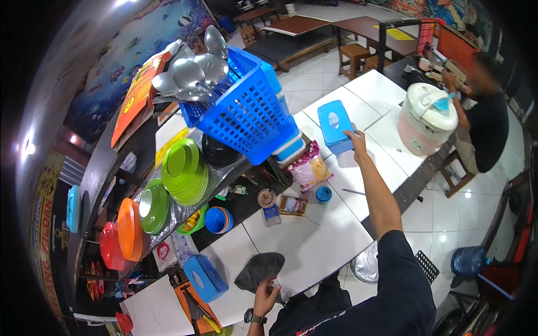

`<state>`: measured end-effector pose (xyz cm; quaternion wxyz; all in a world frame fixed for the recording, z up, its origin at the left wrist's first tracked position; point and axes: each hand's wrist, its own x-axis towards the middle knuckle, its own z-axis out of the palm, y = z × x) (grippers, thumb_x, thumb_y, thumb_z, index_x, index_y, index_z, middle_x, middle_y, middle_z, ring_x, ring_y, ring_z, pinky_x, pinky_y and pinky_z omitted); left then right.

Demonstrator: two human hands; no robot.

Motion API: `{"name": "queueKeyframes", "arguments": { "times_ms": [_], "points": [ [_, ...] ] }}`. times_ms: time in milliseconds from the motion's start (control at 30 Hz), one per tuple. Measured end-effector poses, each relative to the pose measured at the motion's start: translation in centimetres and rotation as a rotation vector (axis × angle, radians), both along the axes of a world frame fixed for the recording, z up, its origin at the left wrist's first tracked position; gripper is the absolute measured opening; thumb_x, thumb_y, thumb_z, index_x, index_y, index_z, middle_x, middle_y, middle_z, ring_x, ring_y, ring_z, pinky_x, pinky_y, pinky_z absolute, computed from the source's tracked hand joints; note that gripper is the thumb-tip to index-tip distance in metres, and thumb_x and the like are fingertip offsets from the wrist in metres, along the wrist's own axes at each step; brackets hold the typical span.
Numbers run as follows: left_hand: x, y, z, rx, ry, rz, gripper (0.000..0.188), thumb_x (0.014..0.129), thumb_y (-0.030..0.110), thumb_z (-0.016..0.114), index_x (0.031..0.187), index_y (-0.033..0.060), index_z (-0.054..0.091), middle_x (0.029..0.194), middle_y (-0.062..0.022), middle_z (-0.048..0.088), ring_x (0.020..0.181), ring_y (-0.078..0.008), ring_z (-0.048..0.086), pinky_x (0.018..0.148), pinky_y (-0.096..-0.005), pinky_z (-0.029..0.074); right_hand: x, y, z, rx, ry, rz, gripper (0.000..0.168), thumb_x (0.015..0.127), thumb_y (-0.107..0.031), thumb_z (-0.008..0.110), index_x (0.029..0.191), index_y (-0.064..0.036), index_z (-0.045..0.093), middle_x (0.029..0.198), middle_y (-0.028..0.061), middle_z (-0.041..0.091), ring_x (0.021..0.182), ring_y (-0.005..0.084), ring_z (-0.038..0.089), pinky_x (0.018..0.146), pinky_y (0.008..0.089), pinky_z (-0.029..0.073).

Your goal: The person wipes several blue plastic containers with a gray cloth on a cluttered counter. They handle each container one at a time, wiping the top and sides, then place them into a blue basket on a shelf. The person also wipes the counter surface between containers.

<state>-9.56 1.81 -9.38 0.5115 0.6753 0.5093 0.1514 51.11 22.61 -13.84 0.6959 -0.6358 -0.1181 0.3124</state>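
My right hand (pixel 357 142) reaches out over the white tiled table (pixel 349 214), its fingers at the near right edge of a blue plastic tissue box (pixel 335 126) with an oval opening on top. My left hand (pixel 267 294), with a watch on the wrist, is at the lower edge of a dark grey cloth (pixel 260 271) lying at the table's near edge; the fingers look curled at it, though the grip is partly hidden. A second blue box (pixel 205 279) stands left of the cloth. Between the hands lie a blue lid or cup (pixel 323 194), a packaged pink bag (pixel 309 170) and a small brown packet (pixel 293 205).
A shelf at the left holds a blue basket (pixel 248 109) of ladles and stacks of green (pixel 185 168), orange (pixel 129 229) and red plates (pixel 112 245). A large drink cooler (pixel 426 119) stands at the table's right end. Beyond it sits a person (pixel 483 117). Knives (pixel 195 308) lie lower left.
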Motion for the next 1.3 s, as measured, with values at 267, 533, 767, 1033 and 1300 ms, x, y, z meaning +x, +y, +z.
{"name": "queueKeyframes", "arguments": {
  "times_ms": [267, 533, 767, 1033, 1300],
  "points": [
    [-1.3, -3.6, 1.3, -0.102, 0.062, 0.322, 0.038, 0.09, 0.021, 0.067, 0.124, 0.0073, 0.059, 0.115, -0.0092, 0.058, 0.105, -0.021, 0.06, 0.086, -0.0358, 0.052, -0.1, 10.4, -4.7, 0.086, -0.06, 0.244, 0.077, 0.071, -0.052, 0.077, 0.125, 0.001, 0.061, 0.112, 0.0204, 0.065, 0.106, 0.0286, 0.061, 0.095, 0.038, 0.045],
    [-2.1, -2.5, -1.4, 0.128, 0.06, 0.304, 0.033, 0.089, 0.019, 0.068, 0.118, 0.0046, 0.06, 0.11, -0.0113, 0.062, 0.106, -0.0229, 0.061, 0.085, -0.0353, 0.052, 2.1, 9.7, -4.9, -0.492, -0.945, -0.186, 0.075, 0.084, -0.063, 0.058, 0.124, 0.0, 0.059, 0.121, 0.0215, 0.062, 0.114, 0.0355, 0.058, 0.1, 0.0468, 0.04],
    [-4.6, -0.8, 0.5, 0.348, 0.32, 0.6, 0.037, 0.083, 0.024, 0.071, 0.11, 0.0005, 0.06, 0.103, -0.016, 0.062, 0.098, -0.0316, 0.061, 0.084, -0.0416, 0.05, -22.2, -7.2, 2.2, 0.109, -0.695, 0.302, 0.014, 0.091, -0.007, 0.058, 0.1, 0.0, 0.066, 0.089, 0.0095, 0.069, 0.082, 0.0146, 0.061, 0.075, 0.0284, 0.047],
    [-5.5, 4.7, -9.5, 0.487, 0.481, 0.258, 0.047, 0.084, 0.037, 0.07, 0.112, 0.0014, 0.059, 0.101, -0.0194, 0.065, 0.093, -0.0368, 0.063, 0.084, -0.0441, 0.049, -48.0, -18.8, -7.6, -0.15, -0.984, 0.745, 0.034, 0.082, -0.015, 0.071, 0.113, -0.005, 0.063, 0.087, 0.0101, 0.067, 0.081, 0.0195, 0.061, 0.063, 0.0316, 0.048],
    [-13.5, 5.8, -2.8, 0.008, -0.468, 0.187, 0.033, 0.092, 0.027, 0.065, 0.108, 0.0002, 0.055, 0.096, -0.0044, 0.057, 0.089, -0.014, 0.051, 0.082, -0.0293, 0.044, -50.5, -22.4, 5.2, -0.014, -0.184, 0.833, 0.033, 0.076, -0.007, 0.073, 0.106, -0.004, 0.061, 0.076, -0.0029, 0.056, 0.071, 0.0084, 0.053, 0.067, 0.024, 0.044]
  ]
}}
